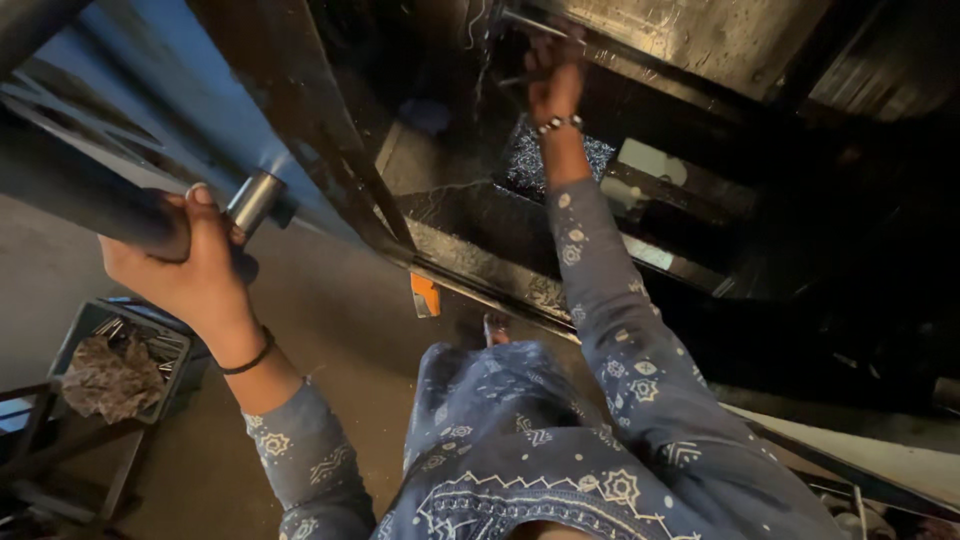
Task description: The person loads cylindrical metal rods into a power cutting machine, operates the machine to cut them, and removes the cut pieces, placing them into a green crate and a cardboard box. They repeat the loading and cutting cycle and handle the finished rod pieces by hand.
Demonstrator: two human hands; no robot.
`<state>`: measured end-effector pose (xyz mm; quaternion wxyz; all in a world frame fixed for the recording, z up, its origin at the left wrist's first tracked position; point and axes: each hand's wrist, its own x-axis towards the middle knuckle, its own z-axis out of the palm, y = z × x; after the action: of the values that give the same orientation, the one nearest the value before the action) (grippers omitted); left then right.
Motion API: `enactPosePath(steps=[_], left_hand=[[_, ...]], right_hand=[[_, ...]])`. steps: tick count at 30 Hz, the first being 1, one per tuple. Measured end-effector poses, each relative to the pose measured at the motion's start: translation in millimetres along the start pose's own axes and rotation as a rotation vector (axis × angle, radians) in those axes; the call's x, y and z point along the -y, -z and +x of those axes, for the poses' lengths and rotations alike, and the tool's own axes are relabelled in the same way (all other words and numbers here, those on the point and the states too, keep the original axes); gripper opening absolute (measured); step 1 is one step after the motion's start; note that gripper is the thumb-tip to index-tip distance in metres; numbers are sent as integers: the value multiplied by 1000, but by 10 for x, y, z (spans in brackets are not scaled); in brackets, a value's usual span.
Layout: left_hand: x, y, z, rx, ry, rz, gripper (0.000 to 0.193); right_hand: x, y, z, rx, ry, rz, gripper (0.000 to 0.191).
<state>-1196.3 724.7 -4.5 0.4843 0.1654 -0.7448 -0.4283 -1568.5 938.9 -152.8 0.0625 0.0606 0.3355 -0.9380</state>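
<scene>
Left hand (190,265) at left of frame, fingers wrapped from beneath around a thick grey metal bar (90,200), thumb lying along it beside a short bright steel sleeve (255,200); grip apparently serving to brace or steady the bar against the machine. Black band (250,360) on that wrist. Right hand (555,75) raised to upper centre of frame, fingers closed on a thin metal rod (530,22) set against the dark machine frame (330,130); exact pinch not clear in shadow and blur. Beaded bracelet (560,124) on the right wrist. Both arms in blue patterned sleeves (620,340), extended upward, consistent with reaching into the machine from below. Glittering heap of metal swarf (525,160) just under the right forearm, inside the machine. Orange tag (425,295) hanging at the frame's lower edge, centre. Grey crate (125,355) at lower left on the floor, holding a crumpled brown rag (110,380) and metal parts, within reach of the left side
</scene>
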Motion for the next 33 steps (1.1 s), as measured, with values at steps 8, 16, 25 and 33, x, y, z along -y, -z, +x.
enactPosePath(steps=[8, 16, 25, 33], left_hand=[[-44, -49, 7, -29, 115, -121, 21], [45, 8, -37, -21, 66, -144, 21], [39, 26, -47, -48, 90, -163, 20], [128, 158, -91, 8, 29, -68, 18]], right_hand=[[183, 3, 94, 34, -263, 103, 98], [128, -140, 69, 93, -260, 28, 64], [-201, -277, 263, 163, -279, -176, 73], [-443, 230, -181, 43, 320, -825, 121]])
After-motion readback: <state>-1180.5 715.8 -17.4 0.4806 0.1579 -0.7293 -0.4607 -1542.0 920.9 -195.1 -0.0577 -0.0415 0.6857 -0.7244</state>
